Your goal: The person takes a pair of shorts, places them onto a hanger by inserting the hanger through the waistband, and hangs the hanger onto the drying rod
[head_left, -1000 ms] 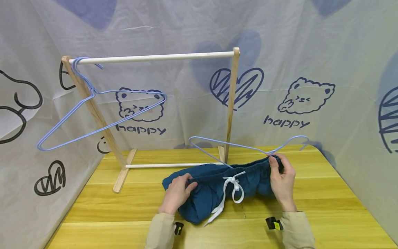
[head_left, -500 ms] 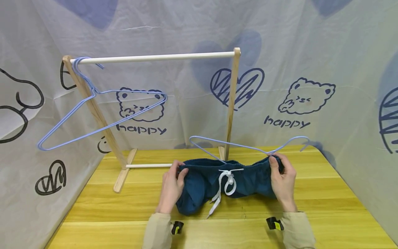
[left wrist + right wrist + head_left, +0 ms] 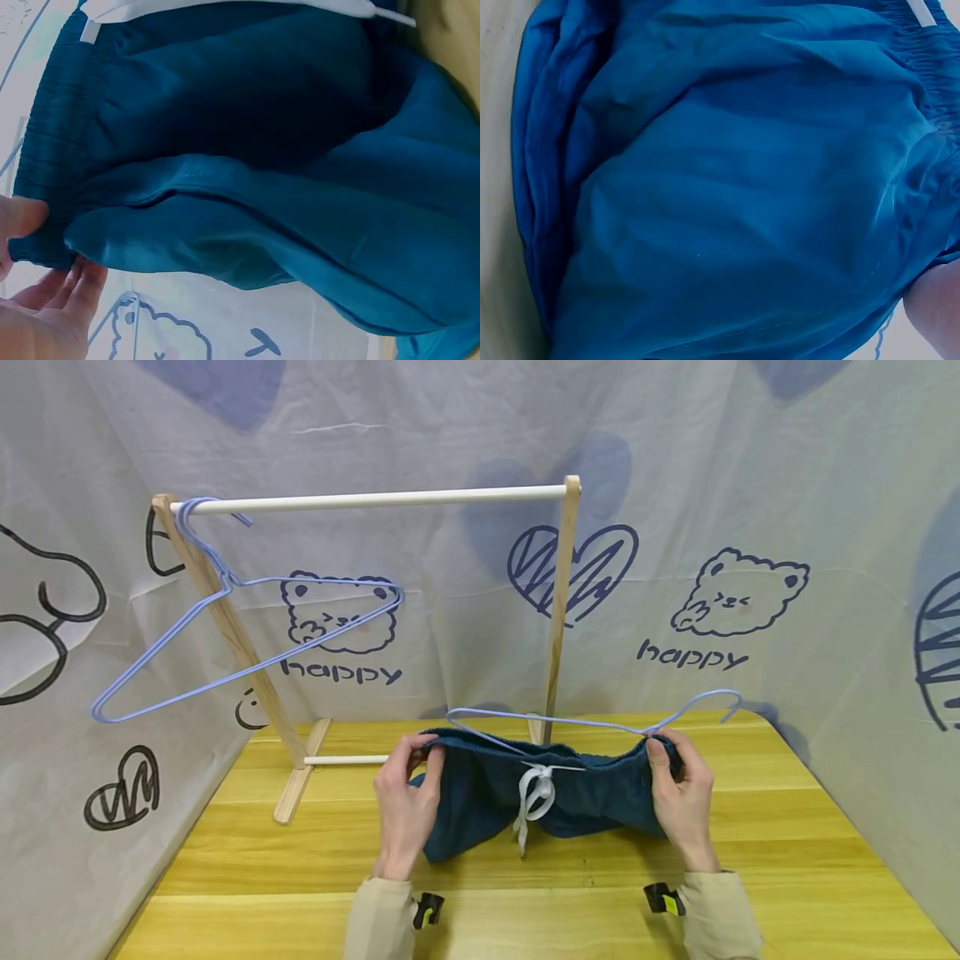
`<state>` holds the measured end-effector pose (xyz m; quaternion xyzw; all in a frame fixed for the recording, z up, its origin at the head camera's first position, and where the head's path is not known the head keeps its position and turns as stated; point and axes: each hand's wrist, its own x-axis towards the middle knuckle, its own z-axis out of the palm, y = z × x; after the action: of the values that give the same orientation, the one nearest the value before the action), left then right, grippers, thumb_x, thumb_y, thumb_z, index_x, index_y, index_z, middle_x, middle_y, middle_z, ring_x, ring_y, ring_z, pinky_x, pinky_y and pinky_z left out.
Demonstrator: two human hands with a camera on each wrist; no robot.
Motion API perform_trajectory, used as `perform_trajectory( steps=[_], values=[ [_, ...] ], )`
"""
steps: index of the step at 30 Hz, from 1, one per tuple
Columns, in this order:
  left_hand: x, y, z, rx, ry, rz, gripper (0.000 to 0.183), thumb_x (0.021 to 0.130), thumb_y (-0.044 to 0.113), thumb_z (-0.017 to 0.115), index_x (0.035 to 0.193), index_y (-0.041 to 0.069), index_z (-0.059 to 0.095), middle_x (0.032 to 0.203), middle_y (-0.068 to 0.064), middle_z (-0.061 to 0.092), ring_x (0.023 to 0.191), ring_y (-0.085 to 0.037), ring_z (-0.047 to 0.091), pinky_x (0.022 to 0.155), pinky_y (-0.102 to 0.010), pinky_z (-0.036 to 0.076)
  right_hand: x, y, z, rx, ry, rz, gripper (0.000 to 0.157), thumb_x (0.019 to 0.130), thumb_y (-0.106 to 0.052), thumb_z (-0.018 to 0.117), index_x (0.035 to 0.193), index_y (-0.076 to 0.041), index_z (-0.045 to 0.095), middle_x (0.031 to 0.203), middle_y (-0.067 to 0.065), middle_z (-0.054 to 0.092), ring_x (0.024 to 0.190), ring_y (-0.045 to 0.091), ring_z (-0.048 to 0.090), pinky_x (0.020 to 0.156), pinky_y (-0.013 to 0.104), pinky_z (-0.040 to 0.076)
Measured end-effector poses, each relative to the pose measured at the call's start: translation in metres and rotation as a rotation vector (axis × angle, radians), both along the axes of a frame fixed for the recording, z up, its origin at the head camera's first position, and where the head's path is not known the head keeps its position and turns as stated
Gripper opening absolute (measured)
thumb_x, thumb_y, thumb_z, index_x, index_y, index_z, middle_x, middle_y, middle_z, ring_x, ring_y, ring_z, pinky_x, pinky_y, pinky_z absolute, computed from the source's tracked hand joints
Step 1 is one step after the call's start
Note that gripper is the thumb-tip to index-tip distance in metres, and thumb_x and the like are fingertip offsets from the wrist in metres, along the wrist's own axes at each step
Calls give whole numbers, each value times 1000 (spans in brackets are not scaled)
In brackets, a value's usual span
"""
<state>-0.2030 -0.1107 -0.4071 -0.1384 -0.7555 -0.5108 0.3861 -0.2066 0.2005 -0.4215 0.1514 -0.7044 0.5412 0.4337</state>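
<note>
Teal drawstring shorts (image 3: 480, 797) hang from both hands above the table, elastic waistband up, a white bow (image 3: 537, 789) at the front. My left hand (image 3: 408, 797) pinches the waistband's left end between thumb and fingers; in the left wrist view the shorts (image 3: 225, 225) drape away from that hand (image 3: 52, 307). At the other end my right hand (image 3: 681, 789) grips the waistband just below the neck of a light blue hanger (image 3: 555, 720). The hanger's lower part goes inside the waistband and is hidden. Whether the right fingers also hold the hanger, I cannot tell.
A wooden rack (image 3: 561, 610) with a white top rail (image 3: 375, 499) stands behind the hands. Light blue hangers (image 3: 247, 672) hang at the rail's left end. The yellow wood-grain table (image 3: 780, 843) meets a printed cloth backdrop (image 3: 450, 427).
My left hand has moved up and left, taking the waistband's left end with it and stretching the waist. The hanger's left end has dropped slightly. My right hand has stayed in place.
</note>
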Motion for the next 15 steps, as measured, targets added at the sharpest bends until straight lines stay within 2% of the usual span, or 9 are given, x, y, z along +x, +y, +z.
perform_trajectory(
  steps=[2, 6, 10, 15],
  values=[
    [1, 0, 2, 8, 30, 4, 10, 92, 1, 69, 102, 0, 69, 97, -14, 73, 81, -23, 70, 84, -9, 54, 0, 1, 0, 12, 13, 7, 13, 99, 5, 56, 104, 14, 63, 102, -26, 63, 88, -7, 57, 81, 8, 45],
    [2, -2, 4, -15, 56, 25, 10, 90, 0, 69, 100, 2, 69, 95, -12, 73, 79, -20, 68, 82, -13, 55, -1, 1, 0, 28, 74, 47, 12, 98, 9, 54, 102, 16, 63, 103, -23, 64, 88, -6, 57, 81, 9, 45],
    [4, -5, 4, -62, 30, 38, 9, 91, 3, 66, 100, 4, 68, 98, -10, 72, 85, -20, 66, 82, -22, 56, -4, 2, -1, 40, 123, 83, 12, 92, 20, 54, 98, 17, 63, 99, -13, 67, 88, -3, 59, 81, 9, 46],
    [5, -7, 4, -109, -24, 16, 10, 96, 7, 61, 105, 4, 65, 103, -12, 70, 93, -23, 65, 86, -35, 55, -6, 3, -3, 58, 128, 90, 14, 89, 23, 55, 96, 16, 64, 96, -4, 68, 91, -2, 61, 83, 9, 47]
  ],
)
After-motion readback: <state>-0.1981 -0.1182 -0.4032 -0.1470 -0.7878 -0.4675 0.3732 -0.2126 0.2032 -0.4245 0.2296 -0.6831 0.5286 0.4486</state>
